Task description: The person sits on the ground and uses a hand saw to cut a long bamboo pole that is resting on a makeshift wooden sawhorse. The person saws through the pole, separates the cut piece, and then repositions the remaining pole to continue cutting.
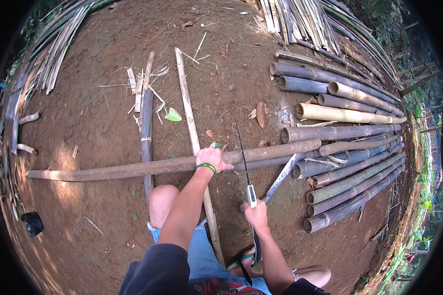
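Note:
A long brown wooden pole [118, 169] lies crosswise in front of me. My left hand [210, 158] grips it from above right of its middle, thumb stretched toward the saw. My right hand [256, 216] is closed around the handle of a hand saw [251, 195] with a white and black grip. The thin dark blade points away from me and crosses the pole a little to the right of my left hand. Just beyond my right hand, a machete [282, 177] with a worn grey blade lies slanted on the ground. My right fingers are partly hidden.
Under the pole run a dark bamboo piece [146, 123] and a pale stick [187, 103]. Cut bamboo poles [349, 132] lie stacked at the right. Split bamboo strips [300, 19] are at the far right, more [59, 54] at far left. A black object [32, 223] sits at left.

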`<state>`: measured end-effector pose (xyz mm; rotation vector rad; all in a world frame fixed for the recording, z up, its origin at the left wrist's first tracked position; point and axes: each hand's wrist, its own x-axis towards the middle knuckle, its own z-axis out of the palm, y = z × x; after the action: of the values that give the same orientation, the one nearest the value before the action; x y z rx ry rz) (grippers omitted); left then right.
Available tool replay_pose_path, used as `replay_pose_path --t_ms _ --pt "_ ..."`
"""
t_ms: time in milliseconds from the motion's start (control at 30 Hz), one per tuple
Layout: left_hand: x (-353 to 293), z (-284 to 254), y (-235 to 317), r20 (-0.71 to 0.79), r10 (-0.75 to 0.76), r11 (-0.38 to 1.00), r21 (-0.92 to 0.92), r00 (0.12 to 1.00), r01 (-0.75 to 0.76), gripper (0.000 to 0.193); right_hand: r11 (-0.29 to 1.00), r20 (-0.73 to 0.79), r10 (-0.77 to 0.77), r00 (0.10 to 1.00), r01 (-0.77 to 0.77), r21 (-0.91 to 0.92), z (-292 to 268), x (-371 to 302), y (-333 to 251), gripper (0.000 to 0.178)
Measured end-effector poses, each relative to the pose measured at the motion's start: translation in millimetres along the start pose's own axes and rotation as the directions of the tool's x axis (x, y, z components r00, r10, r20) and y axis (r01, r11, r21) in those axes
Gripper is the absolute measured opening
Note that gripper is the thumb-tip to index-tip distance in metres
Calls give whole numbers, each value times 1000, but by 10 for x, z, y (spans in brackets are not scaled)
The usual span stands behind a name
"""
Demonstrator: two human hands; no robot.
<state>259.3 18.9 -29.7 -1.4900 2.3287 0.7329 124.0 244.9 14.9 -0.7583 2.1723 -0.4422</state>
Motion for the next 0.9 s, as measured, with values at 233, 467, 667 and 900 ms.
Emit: replay_pose_path --t_ms 233,467,667,900 --pt "-3 -1 129 -75 7 1000 -27 997 -9 84 998 -93 -21 995 26 57 209 331 42 26" --pt "23 9 -17 -14 -11 1000 -5 1000 11 87 990 -33 -41 999 45 135 170 -99 212 27" --pt "28 -106 85 38 -24 999 -22 999 24 83 997 -84 24 996 -18 78 235 182 30 28" --pt "64 -84 -41 76 -22 999 -42 997 25 93 997 -42 -17 999 20 78 188 -88 176 26"
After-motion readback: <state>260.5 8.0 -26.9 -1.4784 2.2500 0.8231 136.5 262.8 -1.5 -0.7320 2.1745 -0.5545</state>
